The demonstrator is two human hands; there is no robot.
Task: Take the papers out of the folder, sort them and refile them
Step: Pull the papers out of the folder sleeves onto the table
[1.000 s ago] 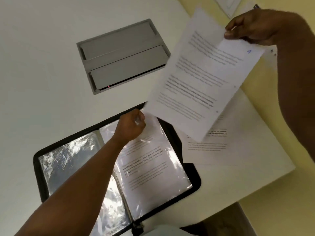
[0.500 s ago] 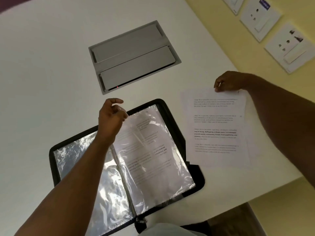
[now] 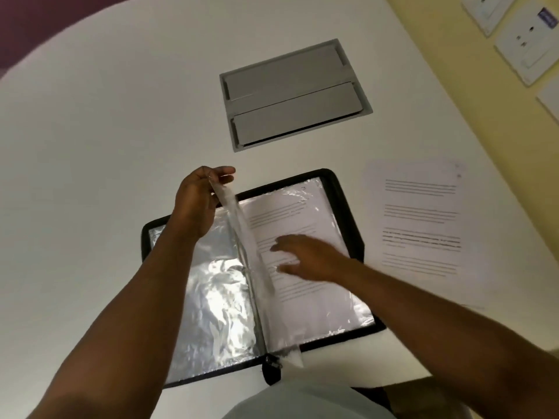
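A black zip folder [image 3: 343, 204] lies open on the white table, filled with clear plastic sleeves. My left hand [image 3: 196, 201] pinches the top corner of one sleeve [image 3: 242, 234] and holds it up on edge over the spine. My right hand [image 3: 305, 258] lies with straight fingers on the right-hand sleeve, which holds a printed page [image 3: 287, 216]. Loose printed papers [image 3: 420, 219] lie stacked on the table to the right of the folder. The left-hand sleeves [image 3: 214, 294] look shiny, with no page visible in them.
A grey recessed cable hatch [image 3: 295, 95] sits in the table [image 3: 106, 131] behind the folder. The yellow wall with white sockets [image 3: 526, 40] runs along the right. The table's edge runs close to the right of the loose papers.
My right hand has let go of the sheet on the loose stack and moved left onto the folder's right page. My left hand has lifted a sleeve upright.
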